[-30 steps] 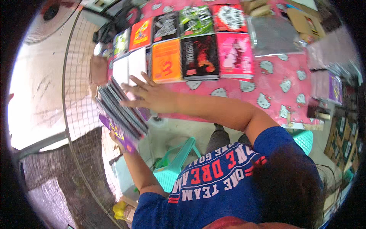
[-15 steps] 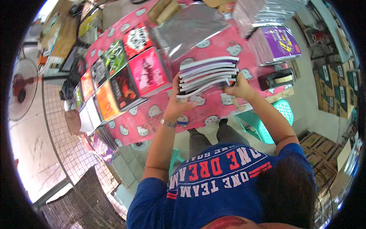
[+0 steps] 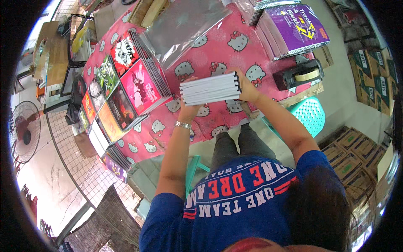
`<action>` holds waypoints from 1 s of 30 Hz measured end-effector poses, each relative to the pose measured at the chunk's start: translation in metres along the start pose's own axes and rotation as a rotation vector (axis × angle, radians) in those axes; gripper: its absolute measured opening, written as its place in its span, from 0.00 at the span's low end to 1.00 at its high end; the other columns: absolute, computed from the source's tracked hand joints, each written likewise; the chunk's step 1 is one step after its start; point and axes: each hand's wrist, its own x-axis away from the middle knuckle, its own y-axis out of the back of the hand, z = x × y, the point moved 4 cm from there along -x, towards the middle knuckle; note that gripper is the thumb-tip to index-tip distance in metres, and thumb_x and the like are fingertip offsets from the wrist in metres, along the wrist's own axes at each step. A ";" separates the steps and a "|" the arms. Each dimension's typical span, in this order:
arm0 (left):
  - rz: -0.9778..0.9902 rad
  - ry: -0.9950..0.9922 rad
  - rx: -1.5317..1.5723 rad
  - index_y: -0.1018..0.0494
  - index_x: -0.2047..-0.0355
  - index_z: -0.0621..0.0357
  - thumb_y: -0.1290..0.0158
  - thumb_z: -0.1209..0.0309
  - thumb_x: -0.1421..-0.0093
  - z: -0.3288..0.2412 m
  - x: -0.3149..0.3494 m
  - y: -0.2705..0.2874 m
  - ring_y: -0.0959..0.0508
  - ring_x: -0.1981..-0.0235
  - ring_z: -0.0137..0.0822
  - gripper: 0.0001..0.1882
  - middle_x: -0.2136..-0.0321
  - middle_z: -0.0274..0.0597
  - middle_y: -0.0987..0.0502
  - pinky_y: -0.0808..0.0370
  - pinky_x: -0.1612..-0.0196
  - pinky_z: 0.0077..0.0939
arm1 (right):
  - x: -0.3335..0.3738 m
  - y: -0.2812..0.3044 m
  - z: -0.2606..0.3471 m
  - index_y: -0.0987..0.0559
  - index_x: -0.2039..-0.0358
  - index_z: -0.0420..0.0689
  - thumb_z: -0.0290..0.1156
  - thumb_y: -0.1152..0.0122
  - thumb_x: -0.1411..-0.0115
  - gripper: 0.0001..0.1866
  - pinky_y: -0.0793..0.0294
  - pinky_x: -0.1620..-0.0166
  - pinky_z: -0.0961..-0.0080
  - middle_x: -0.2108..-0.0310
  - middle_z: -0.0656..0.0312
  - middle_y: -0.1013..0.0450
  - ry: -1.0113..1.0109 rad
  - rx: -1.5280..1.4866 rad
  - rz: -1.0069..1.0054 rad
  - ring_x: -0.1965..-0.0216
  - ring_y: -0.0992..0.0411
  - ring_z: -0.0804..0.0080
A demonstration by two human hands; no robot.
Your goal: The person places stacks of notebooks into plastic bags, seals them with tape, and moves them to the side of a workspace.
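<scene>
A squared stack of spiral notebooks (image 3: 210,90) is held up over the pink table cover, its white page edges facing me and dark binding coils showing at its ends. My left hand (image 3: 189,109) closes on the stack's left end, its fingers partly hidden. Around the right end my right hand (image 3: 248,88) is wrapped. To the left lie rows of notebooks with covers in several colours, among them a pink pile (image 3: 145,89) closest to my left hand. Clear plastic bags (image 3: 182,31) lie beyond the held stack.
At the far right sit purple notebooks (image 3: 296,27) in a pile. A black tape dispenser (image 3: 299,76) stands near the right edge of the pink-covered table (image 3: 210,54). A turquoise stool (image 3: 310,115) is beside it. Cartons (image 3: 350,155) are on the floor at right, a fan (image 3: 27,131) at left.
The stack, earlier fanned and uneven with coloured covers showing, is now even and compact, with white page edges toward me. Both hands have moved slightly left and down in the picture with it.
</scene>
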 end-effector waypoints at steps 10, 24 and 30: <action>0.202 0.066 -0.034 0.39 0.47 0.64 0.41 0.81 0.57 0.043 0.019 -0.002 0.28 0.53 0.36 0.34 0.53 0.45 0.28 0.30 0.50 0.33 | -0.016 -0.022 0.176 0.42 0.41 0.37 0.56 0.33 0.61 0.52 0.46 0.38 0.56 0.44 0.48 0.39 0.257 1.018 -0.039 0.42 0.42 0.49; 0.330 -0.067 -0.755 0.29 0.59 0.57 0.45 0.66 0.50 0.041 0.023 -0.069 0.32 0.54 0.53 0.17 0.57 0.45 0.29 0.36 0.51 0.52 | -0.036 0.101 0.245 0.26 0.56 0.40 0.62 0.31 0.64 0.43 0.27 0.62 0.62 0.70 0.50 0.25 -0.085 1.169 -0.519 0.67 0.25 0.53; 0.091 -0.195 -0.416 0.29 0.66 0.59 0.54 0.75 0.48 -0.077 0.030 -0.006 0.28 0.64 0.54 0.09 0.69 0.51 0.27 0.33 0.62 0.44 | 0.008 0.148 0.237 0.25 0.57 0.36 0.63 0.32 0.63 0.43 0.27 0.59 0.68 0.67 0.50 0.23 -0.311 0.719 -0.808 0.63 0.24 0.60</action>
